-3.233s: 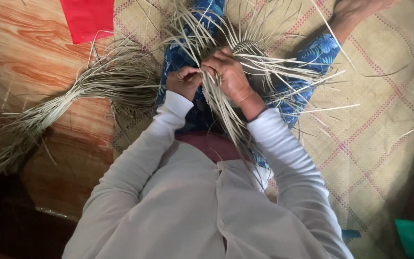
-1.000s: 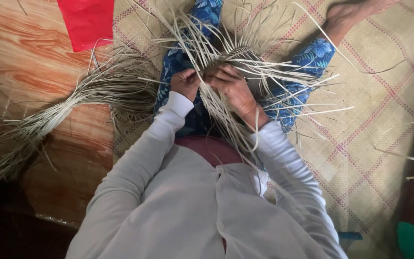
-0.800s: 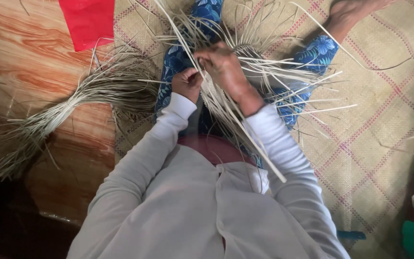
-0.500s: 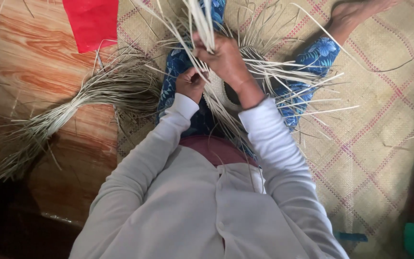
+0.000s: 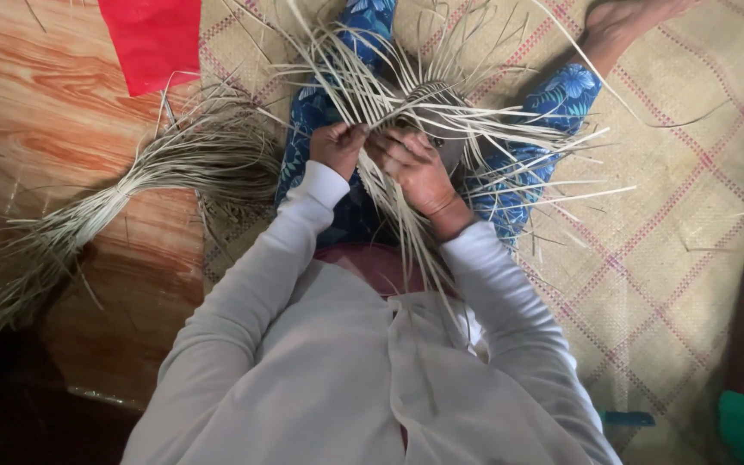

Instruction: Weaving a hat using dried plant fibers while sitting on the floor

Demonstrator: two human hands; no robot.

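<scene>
I am seeing my left hand (image 5: 336, 146) pinching a few pale dried straw strands (image 5: 406, 207) at the half-woven straw piece (image 5: 437, 108) on my lap, while my right hand (image 5: 411, 164) is pressing and gripping others. I judge it best keeping strands taut and flat. I am counting two hands, one woven piece, one loose straw bundle (image 5: 131, 194) on the wooden floor (image 5: 36, 103), one red cloth (image 5: 152, 39) farther off.

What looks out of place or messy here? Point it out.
Nothing looks damaged. Loose strips splay unevenly around the woven piece at both hands, left hand and right hand. A strip bundle trails off the mat onto the wooden floor.
</scene>
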